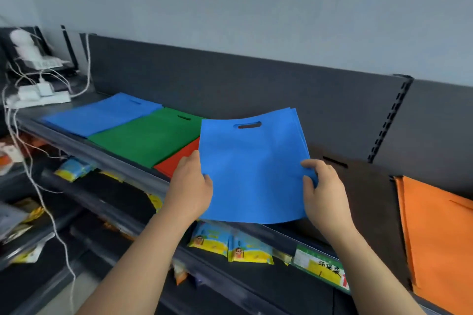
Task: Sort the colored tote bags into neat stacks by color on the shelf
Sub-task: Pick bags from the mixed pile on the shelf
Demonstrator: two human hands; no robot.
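Observation:
I hold a bundle of blue tote bags [253, 169] above the dark shelf [363, 202], handle slot away from me. My left hand [190, 186] grips its left edge and my right hand [323, 194] grips its right edge. On the shelf to the left lie a blue stack [99, 115], a green stack [148, 138] and a red stack [179, 158], partly hidden by the held bundle. A brown-black stack [368, 204] lies under my right hand's side. An orange stack [440, 240] sits at the far right.
White power strips, plugs and cables [38, 94] crowd the shelf's left end. Yellow-blue packets [230, 245] hang on the lower shelf, with a price tag [320, 268] on the shelf's front edge. A dark back panel [230, 84] rises behind the stacks.

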